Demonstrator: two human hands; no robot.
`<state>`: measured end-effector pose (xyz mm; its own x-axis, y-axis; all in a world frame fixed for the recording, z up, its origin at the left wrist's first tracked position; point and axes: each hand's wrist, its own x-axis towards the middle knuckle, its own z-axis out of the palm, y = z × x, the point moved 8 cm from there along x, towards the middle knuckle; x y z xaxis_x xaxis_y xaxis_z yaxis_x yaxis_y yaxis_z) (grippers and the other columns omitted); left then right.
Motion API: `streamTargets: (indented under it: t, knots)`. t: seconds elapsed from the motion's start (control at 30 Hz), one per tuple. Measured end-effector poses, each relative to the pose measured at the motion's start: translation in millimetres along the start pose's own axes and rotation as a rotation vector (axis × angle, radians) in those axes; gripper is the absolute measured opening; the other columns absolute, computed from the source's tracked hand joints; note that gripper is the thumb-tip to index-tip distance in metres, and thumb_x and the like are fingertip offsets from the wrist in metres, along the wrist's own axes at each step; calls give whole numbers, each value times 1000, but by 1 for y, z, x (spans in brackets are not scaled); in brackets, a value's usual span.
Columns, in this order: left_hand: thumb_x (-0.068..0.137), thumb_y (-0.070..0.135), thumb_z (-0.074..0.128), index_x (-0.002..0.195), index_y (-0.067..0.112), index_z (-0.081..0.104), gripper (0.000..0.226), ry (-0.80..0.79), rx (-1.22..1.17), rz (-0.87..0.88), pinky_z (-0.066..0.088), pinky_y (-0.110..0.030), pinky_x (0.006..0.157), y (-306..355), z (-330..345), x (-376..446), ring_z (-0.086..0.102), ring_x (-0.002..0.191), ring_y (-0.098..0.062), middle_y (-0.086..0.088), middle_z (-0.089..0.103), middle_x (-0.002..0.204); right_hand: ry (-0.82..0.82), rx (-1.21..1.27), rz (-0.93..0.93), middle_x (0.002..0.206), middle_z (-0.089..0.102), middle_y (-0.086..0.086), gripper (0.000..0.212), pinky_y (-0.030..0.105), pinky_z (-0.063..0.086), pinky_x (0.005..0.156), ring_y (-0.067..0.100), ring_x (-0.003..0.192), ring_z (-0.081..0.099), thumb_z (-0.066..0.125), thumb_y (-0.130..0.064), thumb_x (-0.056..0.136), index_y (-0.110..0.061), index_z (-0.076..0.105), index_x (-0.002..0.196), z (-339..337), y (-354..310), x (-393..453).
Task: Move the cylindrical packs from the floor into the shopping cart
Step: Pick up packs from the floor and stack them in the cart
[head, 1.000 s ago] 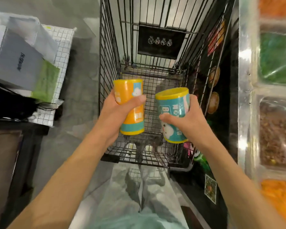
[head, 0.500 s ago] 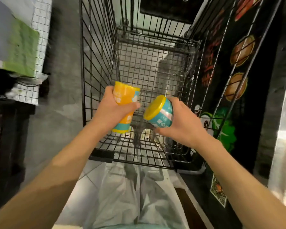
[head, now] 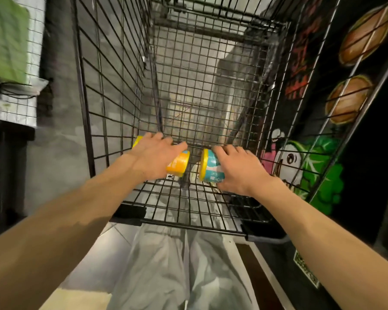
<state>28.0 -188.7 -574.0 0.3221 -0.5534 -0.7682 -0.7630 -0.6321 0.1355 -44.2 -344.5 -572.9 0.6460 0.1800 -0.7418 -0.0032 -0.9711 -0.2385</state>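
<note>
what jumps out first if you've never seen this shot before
Two bright cylindrical packs lie on their sides low in the black wire shopping cart: the left hand grips the orange pack, the right hand the teal pack with a yellow lid. To the right, a cartoon cabbage mural glows green on the dark wall.

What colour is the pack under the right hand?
Teal pack with white markings and a yellow lid, under the right hand; head view.

No legible text on packs [head: 212,170] or wall.
</note>
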Motion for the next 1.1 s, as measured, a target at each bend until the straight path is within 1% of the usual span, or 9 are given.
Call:
streamTargets:
  t: [0.13, 0.2, 0.37, 0.53, 0.73, 0.87, 0.93, 1.03, 1.1]
  knots:
    - [83, 32, 78, 149, 29, 24, 85, -72, 2, -15, 40, -49, 107, 3, 23, 14, 48, 127, -32, -10, 54, 134, -30, -13, -13, 135, 51, 11, 94, 48, 43, 106, 33, 123, 52, 80, -45, 75, -21, 28, 149, 20, -3, 17]
    - [83, 38, 78, 150, 28, 22, 88, -84, -1, -19, 40, -49, 107, 3, 33, 16, 48, 127, -32, -10, 53, 135, -48, -28, -20, 136, 50, 12, 98, 50, 42, 107, 35, 124, 52, 81, -43, 74, -20, 26, 151, 29, -6, 25]
    - [84, 47, 75, 149, 25, 24, 86, -99, -94, -19, 45, -51, 105, -3, 54, 20, 51, 124, -31, -10, 51, 135, -45, -14, -50, 139, 48, 13, 94, 50, 42, 107, 36, 124, 51, 78, -44, 78, -21, 26, 152, 43, -15, 37]
    - [88, 40, 73, 150, 26, 24, 80, -114, -119, -10, 43, -49, 104, -7, 58, 22, 54, 120, -30, -9, 50, 131, -25, 33, -75, 138, 48, 10, 92, 50, 42, 106, 34, 124, 51, 77, -49, 79, -21, 27, 152, 45, -26, 44]
    - [83, 40, 74, 137, 29, 35, 68, -108, -219, -1, 49, -44, 89, -16, 58, 27, 59, 98, -22, -1, 54, 109, -21, 66, -95, 136, 50, 10, 91, 51, 41, 109, 35, 124, 51, 75, -52, 81, -22, 29, 153, 42, -38, 52]
    - [81, 48, 72, 128, 31, 44, 58, -85, -278, -5, 46, -36, 77, -24, 58, 28, 55, 90, -17, 4, 54, 100, -38, 168, -70, 140, 50, 8, 88, 49, 36, 113, 32, 130, 47, 69, -58, 84, -26, 27, 155, 39, -37, 51]
    - [81, 48, 70, 126, 30, 47, 54, -101, -298, -16, 48, -37, 78, -25, 54, 28, 55, 91, -18, 4, 54, 101, -40, 205, -50, 142, 49, 8, 83, 48, 34, 113, 32, 132, 45, 64, -59, 88, -26, 29, 155, 34, -39, 51]
    - [83, 46, 66, 132, 27, 47, 56, -87, -289, -38, 51, -40, 85, -25, 43, 24, 57, 102, -23, 1, 58, 112, -25, 235, -15, 143, 49, 11, 74, 48, 36, 110, 34, 133, 45, 59, -59, 92, -23, 35, 153, 22, -43, 52]
    - [84, 44, 64, 134, 25, 46, 57, -61, -250, -35, 50, -40, 85, -24, 32, 19, 57, 104, -24, -1, 59, 116, -31, 237, 0, 141, 51, 13, 72, 49, 38, 108, 35, 132, 46, 57, -59, 94, -21, 38, 151, 15, -45, 52]
